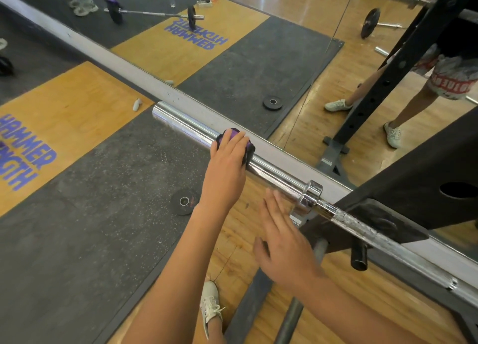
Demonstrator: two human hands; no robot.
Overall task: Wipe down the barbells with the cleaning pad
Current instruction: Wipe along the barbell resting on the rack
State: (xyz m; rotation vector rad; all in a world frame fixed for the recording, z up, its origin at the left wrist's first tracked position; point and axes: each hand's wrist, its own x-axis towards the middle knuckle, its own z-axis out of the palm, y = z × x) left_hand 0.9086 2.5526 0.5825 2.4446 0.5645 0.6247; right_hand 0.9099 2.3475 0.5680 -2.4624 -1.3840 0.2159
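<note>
Pressing pad [248, 151] on barbell [279, 174] — "HAMMER" platform [77, 103]

The left hand [227, 160] covers most of the pad [248, 152], so only its purple and black edges peek out. The right hand [282, 242] is blurry. The barbell [181, 123] runs off the right edge, and so does the rack [413, 188]. The left edge cuts off the blue floor words [25, 149]. An arm hides part of the shoe [210, 305].
</note>
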